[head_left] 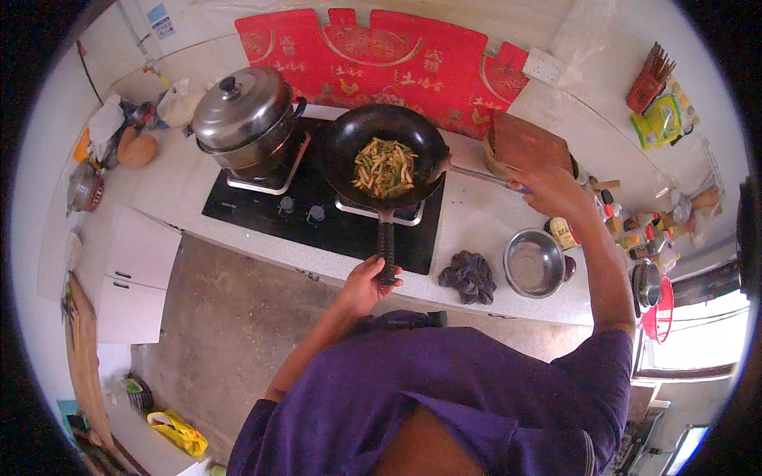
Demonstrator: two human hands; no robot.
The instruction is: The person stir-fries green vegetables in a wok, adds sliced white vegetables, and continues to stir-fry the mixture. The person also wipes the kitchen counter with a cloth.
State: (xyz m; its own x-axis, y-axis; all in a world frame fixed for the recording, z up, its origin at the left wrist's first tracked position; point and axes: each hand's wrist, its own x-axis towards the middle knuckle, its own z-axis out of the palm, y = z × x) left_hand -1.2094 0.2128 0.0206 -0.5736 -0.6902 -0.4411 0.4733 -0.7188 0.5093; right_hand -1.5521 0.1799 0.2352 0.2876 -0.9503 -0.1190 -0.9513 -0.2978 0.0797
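Observation:
A dark wok (343, 147) sits over the right burner of the black gas stove (238, 202). In its bottom lies a heap of stir-fried green and pale brown strips (385, 168). My left hand (369, 284) is closed round the wok's black ribbed handle (386, 242), which points toward me. Out to the right, my right hand (553, 189) grips the end of a long-handled spatula (480, 174). The spatula's head is at the wok's right rim, apart from the food. Whether it touches the metal I cannot tell.
A large lidded steel pot (242, 115) stands on the left burner. To the right are a crumpled dark plastic bag (468, 276), a steel bowl (534, 263) and several seasoning bottles (635, 238). Behind my right hand, a reddish-brown board (530, 143) rests on a round container.

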